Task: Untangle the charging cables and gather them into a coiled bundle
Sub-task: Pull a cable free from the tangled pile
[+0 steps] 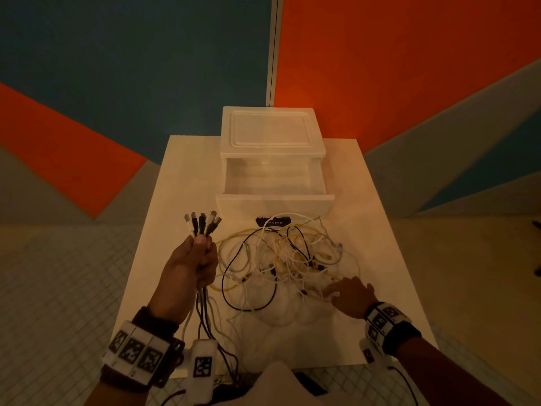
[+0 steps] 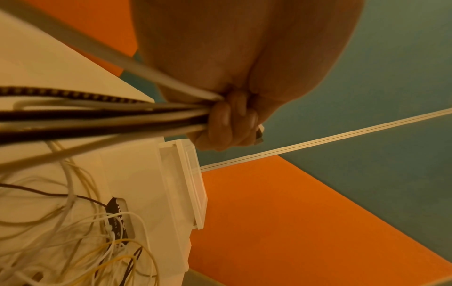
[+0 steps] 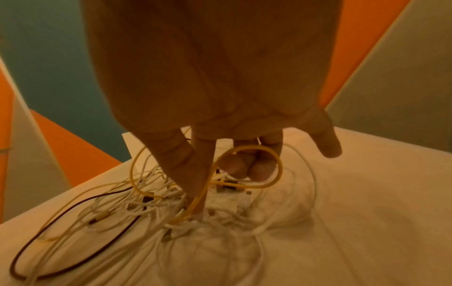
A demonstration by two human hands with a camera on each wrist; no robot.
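My left hand [image 1: 205, 247] is raised over the table's left side and grips several charging cables just below their plugs [image 1: 202, 222], which fan out upward. In the left wrist view the fingers [image 2: 229, 120] are curled tight round the white and black cords [image 2: 122, 116], which trail down toward my wrist. A tangle of white, yellow and black cables [image 1: 281, 256] lies mid-table. My right hand [image 1: 336, 291] is down on its right side. Its thumb and index finger meet on a yellow cable [image 3: 252, 147] where it enters the pile [image 3: 146, 203]. The other fingers are partly curled.
A white plastic drawer box [image 1: 272, 200] stands at the back of the white table [image 1: 380, 259] with its drawer pulled out toward the tangle. A dark label [image 1: 273, 221] lies just in front of it. Tiled floor lies on both sides of the table.
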